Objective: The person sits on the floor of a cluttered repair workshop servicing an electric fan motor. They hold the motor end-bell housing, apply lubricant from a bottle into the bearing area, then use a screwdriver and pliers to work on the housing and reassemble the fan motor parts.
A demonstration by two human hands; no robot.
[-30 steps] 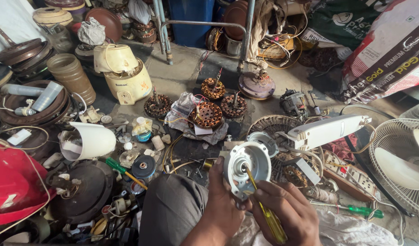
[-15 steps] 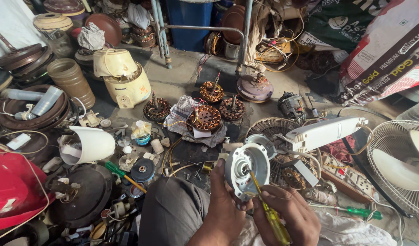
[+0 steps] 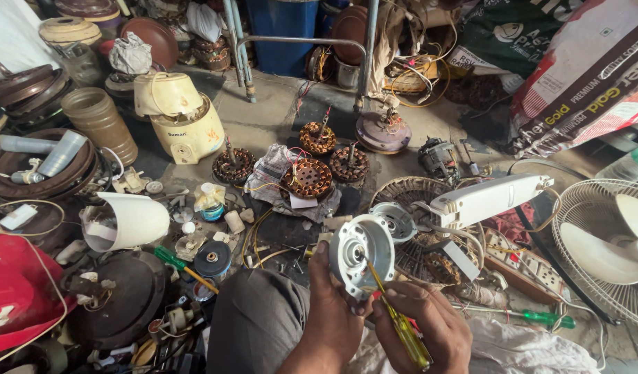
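We're clamping the left hand (image 3: 333,305) around the stiff, light-looking motor cover (image 3: 361,255) rim, lower centre, right hand (image 3: 423,325) gripping the yellow screwdriver (image 3: 395,318).

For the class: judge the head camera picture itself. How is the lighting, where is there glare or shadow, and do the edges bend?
Head view: soft, even daylight, sharp throughout; mild sheen on the grey motor cover held by the left hand; the right hand with the yellow screwdriver is clear; deep shadow under the cluttered upper edge; wide-angle bending curves the corners.

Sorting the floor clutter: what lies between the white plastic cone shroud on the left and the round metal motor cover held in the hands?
In the head view, between the white shroud and the motor cover lie a green-handled screwdriver, a black round disc and loose wires.
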